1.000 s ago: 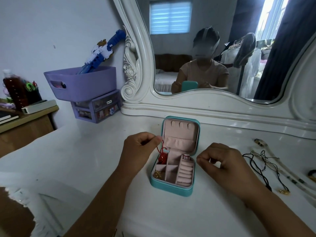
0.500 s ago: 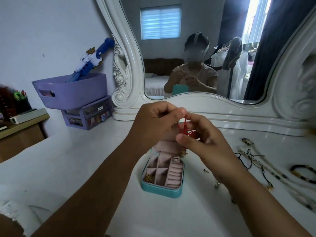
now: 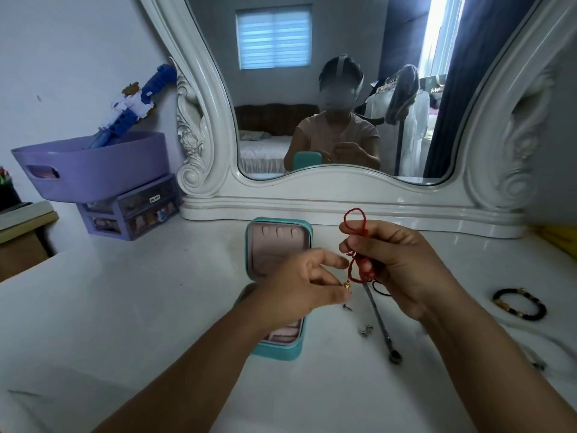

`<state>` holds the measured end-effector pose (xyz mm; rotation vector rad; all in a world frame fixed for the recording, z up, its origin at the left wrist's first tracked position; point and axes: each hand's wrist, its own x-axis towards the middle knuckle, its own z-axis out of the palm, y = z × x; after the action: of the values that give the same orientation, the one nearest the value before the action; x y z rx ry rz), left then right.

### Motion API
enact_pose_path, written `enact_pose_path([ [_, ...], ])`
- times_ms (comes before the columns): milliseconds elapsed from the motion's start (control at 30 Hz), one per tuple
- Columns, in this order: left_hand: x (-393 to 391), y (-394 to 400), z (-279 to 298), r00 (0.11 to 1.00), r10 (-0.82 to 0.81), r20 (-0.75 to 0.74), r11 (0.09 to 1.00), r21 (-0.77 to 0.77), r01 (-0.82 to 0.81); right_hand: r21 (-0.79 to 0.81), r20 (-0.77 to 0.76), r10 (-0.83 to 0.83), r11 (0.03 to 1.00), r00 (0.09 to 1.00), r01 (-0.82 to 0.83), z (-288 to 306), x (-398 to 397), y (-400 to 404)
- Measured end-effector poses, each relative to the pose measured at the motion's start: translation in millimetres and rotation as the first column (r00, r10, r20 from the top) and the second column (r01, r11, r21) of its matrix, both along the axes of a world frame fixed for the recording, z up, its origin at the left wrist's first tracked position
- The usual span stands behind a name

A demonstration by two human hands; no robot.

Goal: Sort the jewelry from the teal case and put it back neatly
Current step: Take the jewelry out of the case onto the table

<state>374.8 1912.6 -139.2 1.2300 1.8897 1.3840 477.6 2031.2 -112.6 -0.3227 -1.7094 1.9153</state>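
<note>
Hands (image 3: 299,289) (image 3: 396,264) gripping red cord (image 3: 359,270) over teal case (image 3: 278,245), silver chain (image 3: 379,320) beside.

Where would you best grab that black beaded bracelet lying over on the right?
Probably from straight above, pinching one side of the black beaded bracelet. It lies flat as an open ring on the white tabletop, apart from the other pieces, so one fingertip can drop inside the loop and the thumb outside.

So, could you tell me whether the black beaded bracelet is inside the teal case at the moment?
No, the black beaded bracelet lies on the white tabletop far to the right of the open teal case.
</note>
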Motion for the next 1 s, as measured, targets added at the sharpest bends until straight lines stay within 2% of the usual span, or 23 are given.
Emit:
enact_pose_path([
  [67, 5, -1, -3, 0.993, 0.016, -0.120, 0.997, -0.072, -0.025, -0.085, 0.010, -0.028, 0.996, 1.000, 0.029, -4, -2, 11],
  [133, 9, -4, -8, 0.940, 0.048, -0.337, 0.990, -0.106, -0.088, -0.188, 0.011, -0.053, 0.981, 0.999, 0.054, -11, -5, 22],
  [233, 6, -7, -18, 0.734, 0.060, -0.677, 0.988, -0.066, -0.142, -0.301, 0.039, -0.067, 0.951, 0.997, 0.075, -24, -12, 33],
  [300, 2, -7, -25, 0.628, 0.062, -0.776, 0.991, -0.030, -0.134, -0.334, 0.047, -0.044, 0.941, 0.998, 0.057, -31, -18, 34],
  [433, 0, -9, -33, 0.578, 0.063, -0.814, 0.992, -0.011, -0.123, -0.217, 0.106, 0.016, 0.976, 0.994, 0.007, -39, -26, 34],
  [533, 1, -10, -34, 0.551, 0.017, -0.835, 0.992, -0.057, -0.117, 0.097, 0.207, -0.083, 0.993, 0.975, 0.064, -43, -27, 36],
  [600, 1, -10, -34, 0.538, 0.018, -0.843, 0.992, -0.054, -0.117, 0.303, 0.249, -0.216, 0.943, 0.944, 0.136, -45, -24, 38],
  [633, 1, -10, -35, 0.543, 0.030, -0.839, 0.992, -0.041, -0.119, 0.353, 0.242, -0.264, 0.920, 0.934, 0.169, -45, -23, 39],
  [767, -2, -11, -40, 0.565, 0.093, -0.820, 0.991, 0.023, -0.130, 0.325, 0.151, -0.368, 0.895, 0.918, 0.305, -39, -14, 46],
  [900, -2, -12, -42, 0.482, 0.048, -0.875, 0.990, -0.022, -0.137, 0.234, 0.076, -0.386, 0.903, 0.919, 0.360, -23, -5, 49],
  [1000, -2, -12, -43, 0.460, 0.046, -0.887, 0.986, -0.033, -0.162, 0.261, 0.053, -0.371, 0.901, 0.927, 0.346, -16, 9, 50],
])
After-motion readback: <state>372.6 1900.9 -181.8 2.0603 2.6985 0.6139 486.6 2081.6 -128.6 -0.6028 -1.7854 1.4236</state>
